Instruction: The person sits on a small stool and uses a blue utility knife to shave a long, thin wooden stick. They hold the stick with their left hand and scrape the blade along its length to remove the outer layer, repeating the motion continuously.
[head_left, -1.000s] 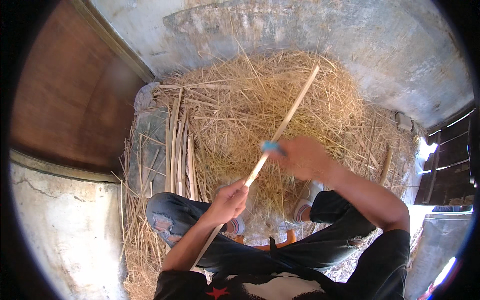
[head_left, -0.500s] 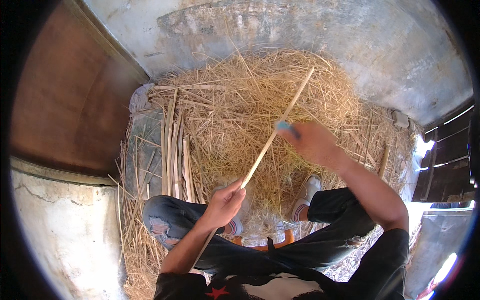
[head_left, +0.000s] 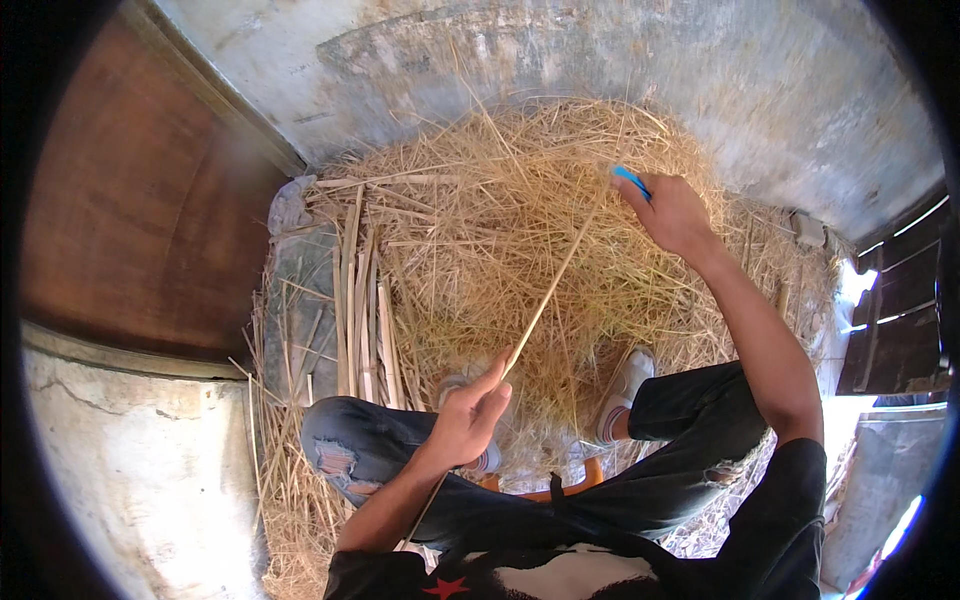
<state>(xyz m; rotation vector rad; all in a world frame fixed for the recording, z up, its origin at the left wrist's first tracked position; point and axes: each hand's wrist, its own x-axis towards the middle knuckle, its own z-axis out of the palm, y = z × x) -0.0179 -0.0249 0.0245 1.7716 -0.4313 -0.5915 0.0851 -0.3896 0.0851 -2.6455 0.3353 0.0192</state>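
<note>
Head view: the person sits on a low orange stool (head_left: 560, 488) with knees apart, facing a large heap of straw (head_left: 520, 250) that lies on the floor against a grey plastered wall (head_left: 620, 70). The left hand (head_left: 470, 420) is closed around the near part of a long thin cane strip (head_left: 548, 300), thumb and fingers pinching it just above the left knee; the strip's near end runs down past the forearm. The strip slants up and to the right across the straw toward the right hand (head_left: 672, 212), which is stretched out far over the heap and closed on a small blue-handled tool (head_left: 630, 180). Whether its blade touches the strip cannot be told.

Left of the heap, a row of flat split strips (head_left: 362, 300) lies side by side next to a grey stone slab (head_left: 300, 300). A brown wooden door (head_left: 150, 200) stands at far left.

Judging from the grip, the step in hand looks like drawing the tool along the strip toward its far end; the next move calls for a steady left-hand hold and an even pull.
</note>
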